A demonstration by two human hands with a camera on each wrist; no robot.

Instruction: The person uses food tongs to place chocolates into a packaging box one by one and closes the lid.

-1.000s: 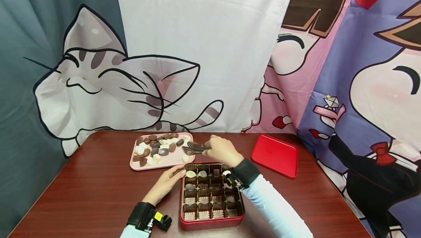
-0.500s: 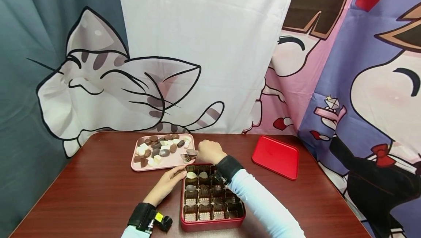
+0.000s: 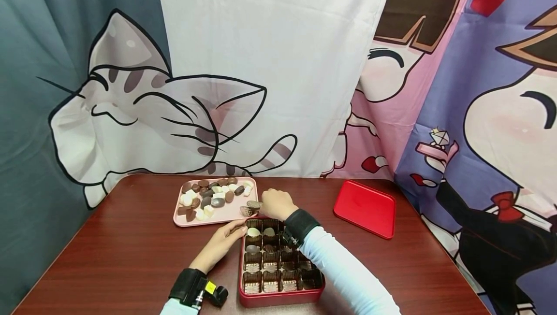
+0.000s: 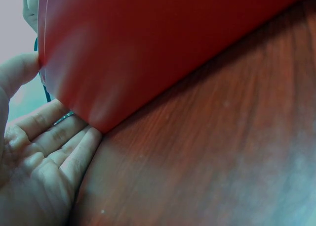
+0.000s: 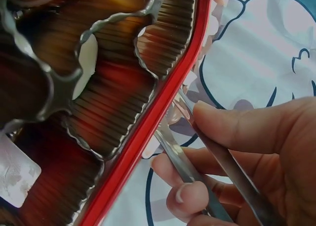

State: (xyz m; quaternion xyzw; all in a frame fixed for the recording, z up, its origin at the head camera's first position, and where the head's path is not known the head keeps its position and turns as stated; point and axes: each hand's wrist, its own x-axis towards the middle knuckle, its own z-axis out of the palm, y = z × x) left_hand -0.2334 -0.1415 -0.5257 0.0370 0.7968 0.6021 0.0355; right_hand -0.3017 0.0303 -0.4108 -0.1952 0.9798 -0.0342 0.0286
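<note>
My right hand [image 3: 277, 203] grips metal tongs [image 3: 250, 210] between thumb and fingers. The perforated heads of the tongs are low over the right end of the pink tray [image 3: 232, 211]; what lies between them is hidden. Several brown, dark and white chocolates [image 3: 217, 202] lie on that tray. In front stands a red box [image 3: 282, 300] with a compartmented insert, its back rows partly filled. My left hand [image 3: 221, 240] rests at the box's back left corner. In the left wrist view its thumb touches the rim, and its fairly straight fingers [image 4: 79, 149] meet the corner.
A red lid or shallow tray [image 3: 365, 208] lies at the back right of the brown table [image 3: 130, 242]. Behind the table hangs a printed curtain [image 3: 278, 73]. My right sleeve [image 3: 344, 266] crosses over the box's right side.
My right hand has moved left and slightly down, bringing the tongs over a lone white chocolate at the tray's right end, which they now cover. My left hand has stayed at the box.
</note>
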